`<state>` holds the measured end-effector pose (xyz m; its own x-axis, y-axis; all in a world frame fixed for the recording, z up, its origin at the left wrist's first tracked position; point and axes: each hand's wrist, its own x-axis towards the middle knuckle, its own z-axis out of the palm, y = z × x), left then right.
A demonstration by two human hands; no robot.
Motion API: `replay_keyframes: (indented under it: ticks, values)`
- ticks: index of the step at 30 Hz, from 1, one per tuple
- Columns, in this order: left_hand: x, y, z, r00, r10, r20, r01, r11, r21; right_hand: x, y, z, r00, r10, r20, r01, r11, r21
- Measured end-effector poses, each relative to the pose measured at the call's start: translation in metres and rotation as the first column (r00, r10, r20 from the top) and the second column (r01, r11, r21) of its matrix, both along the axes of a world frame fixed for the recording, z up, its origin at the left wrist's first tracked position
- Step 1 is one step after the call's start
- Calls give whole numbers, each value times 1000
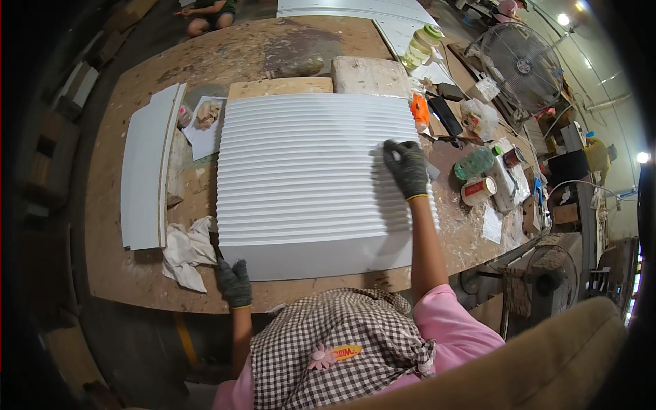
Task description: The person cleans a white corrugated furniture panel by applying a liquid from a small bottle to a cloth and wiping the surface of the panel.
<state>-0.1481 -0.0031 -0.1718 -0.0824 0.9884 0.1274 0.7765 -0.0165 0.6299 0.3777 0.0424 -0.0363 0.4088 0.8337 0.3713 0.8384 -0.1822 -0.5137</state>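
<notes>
A large white panel with rows of raised ridges [307, 164] lies in front of me, with a smooth strip along its near edge. My left hand [234, 283], in a dark grey glove, grips the panel's near left corner, its thumb at the front face and its fingers along the side. Over the right part of the ridges is my right hand [408, 171], gloved the same way. Its fingers are curled in and pressed together against the surface; what they hold, if anything, is too small to make out.
White boards [145, 171] and a crumpled cloth [188, 253] lie on the left of the worn wooden table [157, 78]. Bottles [475, 162], a white can [478, 191], an orange packet [419, 111] and a jug [421, 46] crowd the right. A fan [523, 66] stands beyond.
</notes>
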Motion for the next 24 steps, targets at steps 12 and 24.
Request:
replay_keyframes:
  ticks: [12,24]
  values:
    - [-5,-6,-4,996,11,-87,-6,999,50,55,-28,-10,979,-90,-184,102,993,56]
    - [5,1,3,995,-7,-104,17,995,99,-105,57,-25,975,124,185,-118,992,-42]
